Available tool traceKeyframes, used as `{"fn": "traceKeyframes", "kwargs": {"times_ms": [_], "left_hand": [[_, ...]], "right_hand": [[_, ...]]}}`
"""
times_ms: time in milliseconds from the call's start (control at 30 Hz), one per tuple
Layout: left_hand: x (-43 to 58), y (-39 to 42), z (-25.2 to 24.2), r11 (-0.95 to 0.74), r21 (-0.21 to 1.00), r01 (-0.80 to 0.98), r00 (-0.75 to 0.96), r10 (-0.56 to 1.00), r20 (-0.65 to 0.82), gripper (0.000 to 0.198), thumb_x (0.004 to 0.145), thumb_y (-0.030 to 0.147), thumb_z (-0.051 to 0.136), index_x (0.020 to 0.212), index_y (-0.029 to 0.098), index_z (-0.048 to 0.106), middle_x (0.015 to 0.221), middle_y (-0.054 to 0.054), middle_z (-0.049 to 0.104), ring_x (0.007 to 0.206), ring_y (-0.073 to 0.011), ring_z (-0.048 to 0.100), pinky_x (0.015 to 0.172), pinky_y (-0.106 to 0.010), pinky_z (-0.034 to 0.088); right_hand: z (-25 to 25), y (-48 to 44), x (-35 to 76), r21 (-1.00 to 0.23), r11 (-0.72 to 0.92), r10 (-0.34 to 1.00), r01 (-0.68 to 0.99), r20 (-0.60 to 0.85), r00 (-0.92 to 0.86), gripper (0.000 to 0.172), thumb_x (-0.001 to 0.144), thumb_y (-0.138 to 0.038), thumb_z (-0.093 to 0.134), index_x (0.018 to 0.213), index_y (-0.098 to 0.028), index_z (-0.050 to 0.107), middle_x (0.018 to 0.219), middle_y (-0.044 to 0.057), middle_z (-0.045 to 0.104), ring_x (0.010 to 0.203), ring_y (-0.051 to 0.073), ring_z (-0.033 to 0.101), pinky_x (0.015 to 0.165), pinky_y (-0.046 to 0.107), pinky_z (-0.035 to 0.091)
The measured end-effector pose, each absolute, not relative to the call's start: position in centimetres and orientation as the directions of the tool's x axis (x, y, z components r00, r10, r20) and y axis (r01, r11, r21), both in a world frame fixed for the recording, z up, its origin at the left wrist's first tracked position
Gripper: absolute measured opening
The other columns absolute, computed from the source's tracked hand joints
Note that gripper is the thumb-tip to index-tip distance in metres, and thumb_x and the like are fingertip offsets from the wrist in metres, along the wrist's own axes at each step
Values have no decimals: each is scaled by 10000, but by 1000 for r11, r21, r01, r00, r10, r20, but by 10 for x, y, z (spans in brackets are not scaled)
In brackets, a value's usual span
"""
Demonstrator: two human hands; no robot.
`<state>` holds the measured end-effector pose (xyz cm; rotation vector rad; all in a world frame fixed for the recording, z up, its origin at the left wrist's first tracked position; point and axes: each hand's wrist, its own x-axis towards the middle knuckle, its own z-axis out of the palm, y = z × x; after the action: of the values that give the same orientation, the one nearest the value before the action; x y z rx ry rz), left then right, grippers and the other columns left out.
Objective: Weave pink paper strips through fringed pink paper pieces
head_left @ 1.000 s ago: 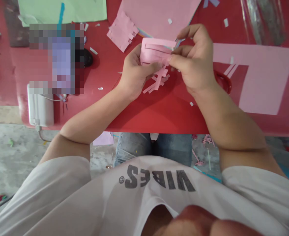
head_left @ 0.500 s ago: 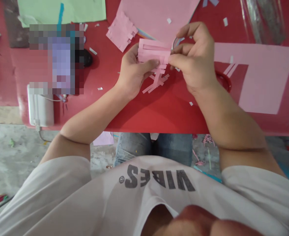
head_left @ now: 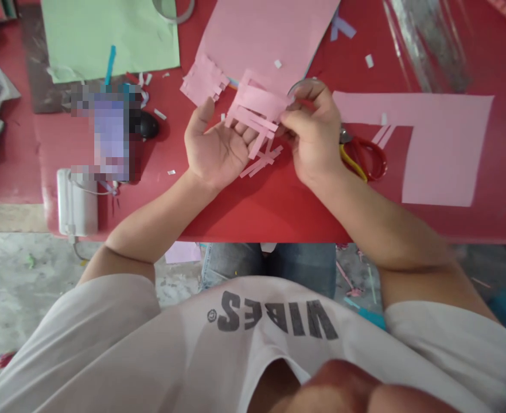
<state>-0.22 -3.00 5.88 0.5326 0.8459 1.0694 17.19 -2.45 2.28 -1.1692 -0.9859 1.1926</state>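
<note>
My left hand (head_left: 218, 150) lies palm up with its fingers spread, partly beneath a pink paper piece (head_left: 267, 102) cut into strips and slots. Thumb and fingers of my right hand (head_left: 315, 131) pinch this piece at its right edge. A thin curved edge (head_left: 295, 87) shows by the right fingertips; what it belongs to is unclear. Loose pink paper strips (head_left: 267, 159) lie on the red table just below the piece. Scissors (head_left: 370, 159) with red and yellow handles rest beside my right wrist.
Pink sheets (head_left: 274, 34) lie beyond my hands, with a notched pink paper (head_left: 203, 80) at their left. An L-shaped pink sheet (head_left: 442, 155) is at the right, clear plastic (head_left: 429, 46) behind it. Green paper (head_left: 111, 40), a blurred-out object (head_left: 111, 132) and a white power bank (head_left: 78, 203) are left.
My left hand has let go of the pink piece and turned palm up with its thumb away. My right hand keeps its pinch. The scissors beside it now show more fully.
</note>
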Motion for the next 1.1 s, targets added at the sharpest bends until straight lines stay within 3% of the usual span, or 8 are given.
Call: {"fn": "traceKeyframes", "kwargs": {"times_ms": [67, 167, 333, 433, 633, 767, 933, 1100], "left_hand": [[3, -32, 56, 378, 764, -523, 208, 926, -316, 339, 1013, 493, 507, 988, 217, 702, 1019, -75, 784, 1219, -275, 741, 1002, -367, 643], [11, -36, 49, 292, 844, -449, 184, 955, -233, 128, 947, 358, 680, 942, 231, 689, 1024, -34, 779, 1128, -246, 771, 970, -335, 644], [17, -38, 26, 71, 952, -297, 73, 996, -52, 448, 727, 479, 958, 994, 247, 682, 974, -14, 768, 1064, -258, 776, 919, -355, 659], [15, -35, 10, -25, 965, -260, 60, 997, 42, 491, 751, 546, 942, 1030, 250, 668, 976, -3, 762, 1007, -244, 778, 929, -400, 662], [10, -26, -6, -166, 950, -263, 18, 984, 177, 447, 799, 505, 931, 1102, 309, 667, 1071, 24, 762, 1023, -218, 751, 921, -402, 638], [6, -17, -6, -217, 933, -288, -6, 974, 225, 608, 701, 449, 1010, 1180, 356, 648, 1106, 44, 761, 997, -206, 720, 924, -400, 612], [5, -18, 4, -186, 955, -232, -46, 983, 180, 760, 595, 432, 1052, 1203, 369, 600, 1101, 40, 759, 1022, -228, 691, 913, -381, 587], [7, -24, 12, -202, 949, -241, -3, 978, 207, 650, 710, 272, 957, 1246, 304, 591, 1149, 5, 753, 1054, -240, 720, 910, -383, 609]], "right_hand": [[22, -27, 167, -953, 24, 979, -302, -38, 199, 393, 707, -261, 724, 993, -398, 492, 762, -66, 535, 688, 228, 563, 735, 449, 514], [25, -33, 163, -957, 64, 979, -282, 6, 203, 382, 744, -201, 714, 994, -392, 499, 782, -58, 559, 755, 242, 588, 767, 442, 522], [28, -41, 159, -962, 92, 982, -258, 44, 185, 383, 801, -149, 666, 1051, -364, 471, 769, -65, 546, 680, 197, 526, 665, 371, 501], [25, -41, 155, -945, 115, 985, -307, 69, 159, 395, 802, -139, 675, 1057, -364, 474, 738, -77, 501, 619, 174, 510, 553, 332, 458], [17, -39, 155, -947, 248, 964, -203, 221, 145, 416, 824, -141, 741, 1068, -360, 485, 729, -83, 493, 622, 162, 489, 591, 343, 404], [15, -39, 156, -950, 269, 962, -162, 256, 96, 435, 827, -147, 731, 1104, -341, 457, 742, -89, 518, 623, 156, 490, 579, 337, 371], [12, -37, 157, -943, 294, 956, -160, 285, 75, 422, 806, -167, 655, 1142, -319, 450, 757, -72, 479, 625, 160, 476, 563, 333, 358], [16, -34, 161, -959, 285, 951, 4, 283, 122, 411, 769, -202, 645, 1090, -335, 426, 1007, -8, 501, 688, 162, 486, 605, 343, 455]]}}
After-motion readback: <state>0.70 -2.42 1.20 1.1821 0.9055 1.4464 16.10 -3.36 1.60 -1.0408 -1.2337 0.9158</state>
